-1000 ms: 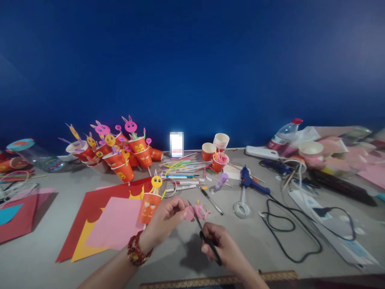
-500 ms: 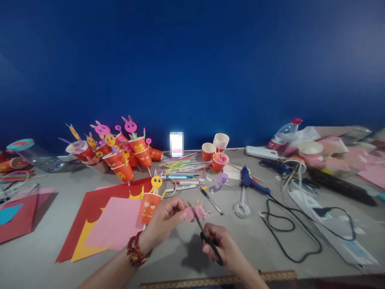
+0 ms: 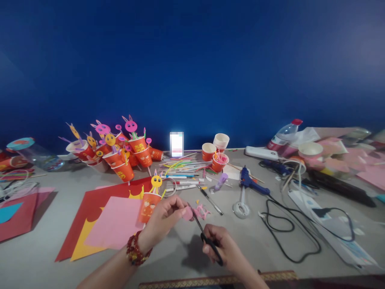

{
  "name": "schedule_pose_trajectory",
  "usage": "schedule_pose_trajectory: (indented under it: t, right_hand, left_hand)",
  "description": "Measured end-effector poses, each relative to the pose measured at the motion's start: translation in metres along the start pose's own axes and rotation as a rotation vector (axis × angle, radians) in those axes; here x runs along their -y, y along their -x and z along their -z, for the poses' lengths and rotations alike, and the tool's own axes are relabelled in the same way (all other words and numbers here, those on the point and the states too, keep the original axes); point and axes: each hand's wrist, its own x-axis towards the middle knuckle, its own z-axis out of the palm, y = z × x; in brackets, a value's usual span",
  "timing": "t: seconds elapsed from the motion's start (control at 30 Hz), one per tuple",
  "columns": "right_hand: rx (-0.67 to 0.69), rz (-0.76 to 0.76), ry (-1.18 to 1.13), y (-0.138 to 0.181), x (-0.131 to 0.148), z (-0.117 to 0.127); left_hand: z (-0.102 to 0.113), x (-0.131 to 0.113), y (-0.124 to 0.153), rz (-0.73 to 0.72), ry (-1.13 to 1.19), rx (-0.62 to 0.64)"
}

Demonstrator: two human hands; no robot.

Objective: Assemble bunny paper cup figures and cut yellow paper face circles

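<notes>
Between thumb and fingers, my left hand (image 3: 168, 216) pinches a small rounded piece of pink paper (image 3: 188, 214). My right hand (image 3: 221, 243) grips black-handled scissors (image 3: 211, 243), whose blades lie at the right edge of that piece. Just behind the blades are pink paper scraps (image 3: 203, 211) on the table. Left of my left hand stands an orange paper cup (image 3: 148, 204) with a yellow rabbit face (image 3: 157, 181) above it. Sheets of pink paper (image 3: 116, 220), yellow paper (image 3: 86, 245) and red paper (image 3: 80, 218) overlap farther left.
Several decorated cups (image 3: 123, 170) crowd the back left. Pens and sticks (image 3: 183, 168) lie at the centre, near a lit phone (image 3: 177, 144). To the right are a blue glue gun (image 3: 251, 182), a tape roll (image 3: 241, 209), a looping black cable (image 3: 288, 224) and a power strip (image 3: 331, 237).
The pink piece in my left hand has turned and shifted slightly left, away from the scissor blades. My right hand and the scissors are almost unmoved.
</notes>
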Motion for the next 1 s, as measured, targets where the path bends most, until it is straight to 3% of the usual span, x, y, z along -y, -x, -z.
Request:
schedule_pose_trajectory:
  t: [0.7,1.0]
  right_hand:
    - [0.017,-0.016,0.038,0.0006,-0.0005,0.0028]
    - [0.024,-0.047,-0.040,0.0025,0.0017,0.0029]
  left_hand:
    - [-0.0042,-0.0046,-0.0010,0.018,0.067,-0.048]
    - [-0.0041,-0.0021,0.0001,0.009,0.074,-0.012]
